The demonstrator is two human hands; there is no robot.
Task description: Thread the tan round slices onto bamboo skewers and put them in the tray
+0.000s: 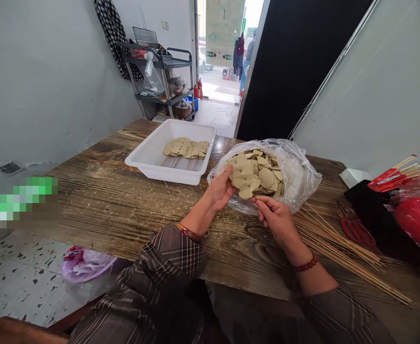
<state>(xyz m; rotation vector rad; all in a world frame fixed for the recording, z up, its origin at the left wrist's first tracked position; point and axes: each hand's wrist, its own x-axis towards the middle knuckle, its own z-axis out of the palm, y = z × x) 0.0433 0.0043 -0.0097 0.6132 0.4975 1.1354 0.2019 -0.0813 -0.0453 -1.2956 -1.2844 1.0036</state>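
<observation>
Round beige slices (267, 177) fill an open clear plastic bag (296, 174) on the wooden table. My left hand (221, 190) is at the bag's left edge, its fingers closed on several overlapping slices (244, 174). At the bag's front edge, my right hand (272, 212) pinches the end of a thin stick beside the lowest slice; most of the stick is hidden. A white tray (174, 175) stands behind and to the left, with skewered slices (185, 147) lying in it. Long bamboo sticks (342, 243) lie to the right of my right hand.
Red-handled scissors (356, 230) and a black box (374, 222) with red-wrapped sticks are at the right, beside a red bag (419, 220). A purple basin (88, 267) sits below the table's left side. Farther back are a grey cart (177, 62) and a doorway.
</observation>
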